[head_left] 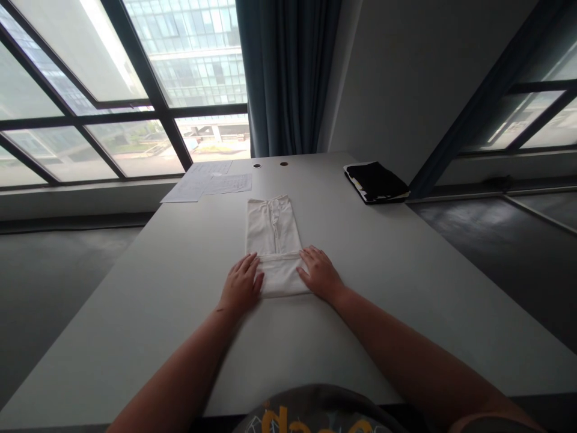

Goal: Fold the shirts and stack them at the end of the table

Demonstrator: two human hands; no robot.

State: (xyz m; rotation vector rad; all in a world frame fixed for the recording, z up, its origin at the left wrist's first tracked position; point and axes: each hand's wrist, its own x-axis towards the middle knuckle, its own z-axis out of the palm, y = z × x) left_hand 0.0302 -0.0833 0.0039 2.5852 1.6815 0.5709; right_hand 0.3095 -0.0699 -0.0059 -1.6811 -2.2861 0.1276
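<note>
A white folded garment (264, 227) lies flat on the table, long side pointing away from me. Its near end is turned over into a band across the width. What looks like a placket or seam with some wrinkles runs down the middle of the far part. At the left edge of the folded band rests my left hand (243, 279), fingers stretched out and lying flat. My right hand (320, 272) lies on the band's right edge, its fingers also extended and spread. Both palms hide the garment's side edges near the fold.
The white table (180, 282) stretches from me to the curtain (288, 78). Printed papers (189, 185) lie at its far left. A dark folded cloth or folder (377, 180) sits at the far right. Two round cable holes (270, 165) are near the back edge.
</note>
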